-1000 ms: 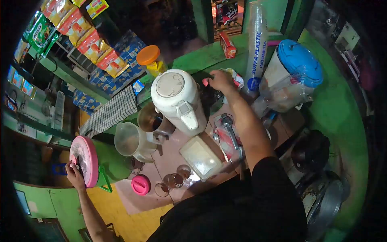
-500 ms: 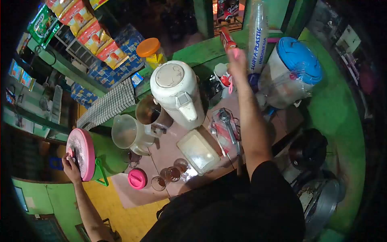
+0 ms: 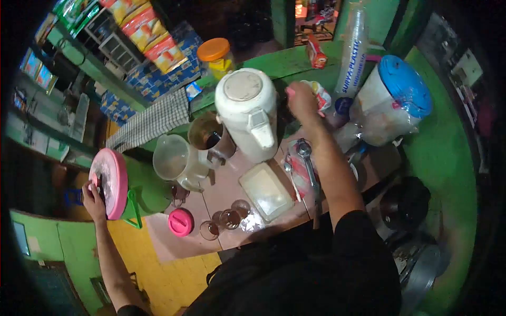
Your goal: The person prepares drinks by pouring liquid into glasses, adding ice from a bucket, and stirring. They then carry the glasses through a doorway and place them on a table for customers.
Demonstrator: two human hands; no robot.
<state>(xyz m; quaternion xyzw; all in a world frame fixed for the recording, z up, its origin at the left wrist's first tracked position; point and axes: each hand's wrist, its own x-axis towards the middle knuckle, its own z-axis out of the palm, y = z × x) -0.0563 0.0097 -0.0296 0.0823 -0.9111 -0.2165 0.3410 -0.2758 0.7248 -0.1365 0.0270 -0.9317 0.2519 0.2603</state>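
At the left, my left hand [image 3: 93, 203] has its fingers closed on the dark knob of a pink lid [image 3: 112, 176], which sits on a green cooler [image 3: 150, 192]. My right hand [image 3: 304, 102] is closed around something small and pink, mostly hidden by the fingers. It hovers just right of a white thermos jug [image 3: 246, 113], by a cup [image 3: 320, 95] with red and white packaging. Several small glasses [image 3: 230, 218] stand near the front edge, beside a round pink lid [image 3: 180, 222] and a clear plastic container [image 3: 266, 191].
Two plastic pitchers [image 3: 173, 158] stand left of the thermos. An ice-cream scoop-like metal tool [image 3: 307, 163] lies right of the container. A tall stack of plastic cups [image 3: 353, 58] and a blue-lidded bucket [image 3: 377, 110] are at the back right. Sachets [image 3: 163, 52] hang upper left.
My right hand has come down and toward the thermos, away from the red box, with the pink thing in it. My left hand stays on the lid's knob. The whole view has shifted slightly.
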